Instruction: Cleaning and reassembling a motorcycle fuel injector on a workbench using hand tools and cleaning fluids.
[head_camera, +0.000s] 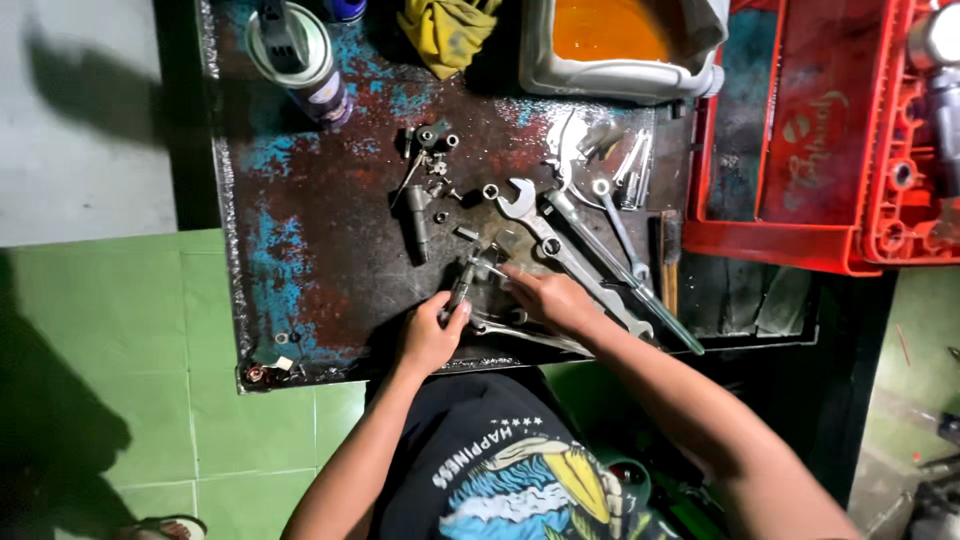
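Note:
My left hand (430, 335) grips a small dark cylindrical metal part (461, 285) near the front of a rusty metal tray (300, 250) with worn blue paint. My right hand (555, 298) reaches in from the right, its fingertips on a small metal piece (490, 262) at the top of that part. Several wrenches (560, 240) lie fanned out just right of my hands. A dark tube-shaped part (418, 220) lies to the left, with small nuts and bolts (432, 165) scattered beyond it.
A spray can (305, 60) stands at the tray's far left. A yellow rag (445, 30) and a white tub of orange liquid (610, 40) sit at the back. A red plastic crate (820, 140) stands at right. Green floor tiles (110, 330) lie at left.

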